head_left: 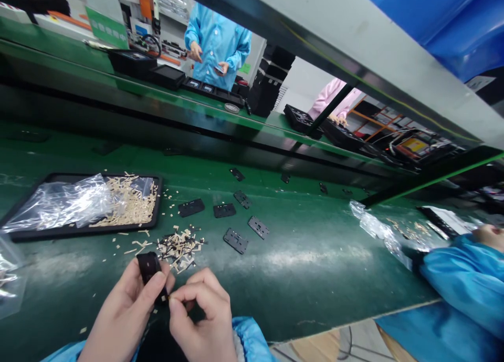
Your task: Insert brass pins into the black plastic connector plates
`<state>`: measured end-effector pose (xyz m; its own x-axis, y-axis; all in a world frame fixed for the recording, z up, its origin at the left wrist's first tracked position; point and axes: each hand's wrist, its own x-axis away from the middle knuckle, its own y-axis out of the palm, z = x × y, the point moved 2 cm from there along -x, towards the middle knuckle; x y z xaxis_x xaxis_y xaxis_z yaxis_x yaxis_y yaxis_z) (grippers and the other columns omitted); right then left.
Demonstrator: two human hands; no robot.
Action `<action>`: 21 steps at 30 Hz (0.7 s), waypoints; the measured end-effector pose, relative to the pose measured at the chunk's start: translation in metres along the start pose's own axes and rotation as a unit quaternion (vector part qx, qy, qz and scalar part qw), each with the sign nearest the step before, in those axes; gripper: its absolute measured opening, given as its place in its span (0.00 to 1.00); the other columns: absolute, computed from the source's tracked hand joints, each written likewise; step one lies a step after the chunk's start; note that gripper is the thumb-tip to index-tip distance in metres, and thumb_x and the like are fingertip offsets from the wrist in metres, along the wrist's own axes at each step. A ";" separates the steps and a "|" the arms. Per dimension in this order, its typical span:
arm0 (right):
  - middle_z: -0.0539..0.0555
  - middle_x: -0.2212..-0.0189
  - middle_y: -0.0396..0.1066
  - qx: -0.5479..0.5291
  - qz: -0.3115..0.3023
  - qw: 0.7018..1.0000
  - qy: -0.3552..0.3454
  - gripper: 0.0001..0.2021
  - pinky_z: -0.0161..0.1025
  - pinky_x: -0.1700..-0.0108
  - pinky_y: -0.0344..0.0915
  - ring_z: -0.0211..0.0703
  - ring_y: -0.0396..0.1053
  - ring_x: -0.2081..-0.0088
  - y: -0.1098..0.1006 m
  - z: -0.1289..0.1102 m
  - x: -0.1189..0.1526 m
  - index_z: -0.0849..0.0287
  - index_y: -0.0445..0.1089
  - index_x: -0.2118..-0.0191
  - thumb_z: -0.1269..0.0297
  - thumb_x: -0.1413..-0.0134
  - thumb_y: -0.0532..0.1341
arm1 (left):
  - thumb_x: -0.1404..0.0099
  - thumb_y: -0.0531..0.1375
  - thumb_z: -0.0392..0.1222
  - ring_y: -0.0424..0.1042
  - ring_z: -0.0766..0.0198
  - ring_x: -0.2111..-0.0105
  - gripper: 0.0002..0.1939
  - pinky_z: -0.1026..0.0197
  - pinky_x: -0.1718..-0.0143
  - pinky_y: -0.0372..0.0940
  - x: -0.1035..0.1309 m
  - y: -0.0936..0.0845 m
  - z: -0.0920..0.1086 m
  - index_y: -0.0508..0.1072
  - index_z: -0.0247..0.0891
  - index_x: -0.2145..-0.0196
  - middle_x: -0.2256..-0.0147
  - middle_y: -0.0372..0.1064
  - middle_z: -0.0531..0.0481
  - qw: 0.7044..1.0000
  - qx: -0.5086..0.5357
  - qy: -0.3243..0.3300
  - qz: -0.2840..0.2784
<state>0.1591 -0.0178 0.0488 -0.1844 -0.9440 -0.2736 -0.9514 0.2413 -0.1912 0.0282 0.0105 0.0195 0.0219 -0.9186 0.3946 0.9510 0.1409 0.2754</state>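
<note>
Fingers of our left hand (128, 304) are curled closely round a black part (147, 266), the thumb pressing across its near face, at the lower left of the frame. Just beside it, the thumb and forefinger of our right hand (207, 309) meet in a tight pinch at the part's lower end, on a tiny orange-tinged bit (169, 297); we cannot tell whether that bit is separate or belongs to the part.

We judge the step in hand to be fine fingertip work on that lower end, with our left hand as the holder and our right as the worker. Whether the bit is being put on or drawn off, we cannot say.

For the next move, we would want the left grip firm and the part unturned, while the right fingertips act lightly and exactly. A slip could drop something so small into the pile of tan strips (181, 249) just beyond our left hand.

Farther up and left we have a black tray (129, 228) of similar pieces, partly covered by a clear plastic bag (84, 196). Near the centre of the frame, black plates (235, 240) lie spread over the green bench (295, 288).
</note>
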 end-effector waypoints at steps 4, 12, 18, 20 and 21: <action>0.49 0.78 0.66 0.027 -0.014 0.999 -0.022 0.08 0.36 0.74 0.60 0.38 0.64 0.77 -0.002 -0.001 0.001 0.56 0.74 0.76 0.76 0.54 0.62 | 0.50 0.71 0.58 0.70 0.65 0.69 0.20 0.70 0.67 0.70 -0.001 -0.006 -0.004 0.73 0.44 0.66 0.73 0.71 0.57 0.999 -0.023 0.028 -0.002; 0.48 0.80 0.66 0.216 0.024 0.956 -0.196 0.11 0.36 0.73 0.59 0.37 0.65 0.77 -0.003 -0.010 0.002 0.56 0.70 0.76 0.73 0.43 0.59 | 0.57 0.72 0.64 0.74 0.65 0.71 0.25 0.72 0.68 0.70 0.007 -0.003 0.005 0.75 0.44 0.70 0.73 0.74 0.56 0.994 -0.075 0.064 0.055; 0.48 0.82 0.66 0.341 0.076 0.874 -0.338 0.12 0.39 0.77 0.52 0.36 0.59 0.80 0.005 -0.019 0.000 0.61 0.70 0.74 0.79 0.43 0.56 | 0.58 0.71 0.65 0.75 0.62 0.67 0.27 0.69 0.65 0.72 0.007 -0.005 -0.001 0.75 0.45 0.68 0.71 0.74 0.55 0.993 -0.076 0.053 0.079; 0.47 0.83 0.67 0.347 0.074 0.863 -0.360 0.12 0.39 0.77 0.51 0.35 0.59 0.80 0.004 -0.021 0.000 0.61 0.70 0.75 0.81 0.45 0.58 | 0.58 0.72 0.63 0.75 0.62 0.67 0.27 0.69 0.65 0.72 0.005 -0.005 0.000 0.75 0.44 0.67 0.71 0.75 0.55 0.995 -0.060 0.035 0.070; 0.46 0.84 0.66 0.327 0.053 0.866 -0.375 0.13 0.38 0.78 0.51 0.35 0.59 0.81 0.002 -0.022 -0.001 0.60 0.69 0.76 0.81 0.45 0.58 | 0.58 0.73 0.63 0.74 0.62 0.67 0.27 0.69 0.66 0.72 0.004 -0.004 0.001 0.75 0.44 0.67 0.71 0.75 0.55 0.997 -0.048 0.020 0.064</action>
<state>0.1521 -0.0217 0.0696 0.1832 -0.5558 -0.8109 -0.5502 0.6256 -0.5531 0.0236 0.0067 0.0209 0.1562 -0.9095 0.3852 0.9647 0.2241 0.1379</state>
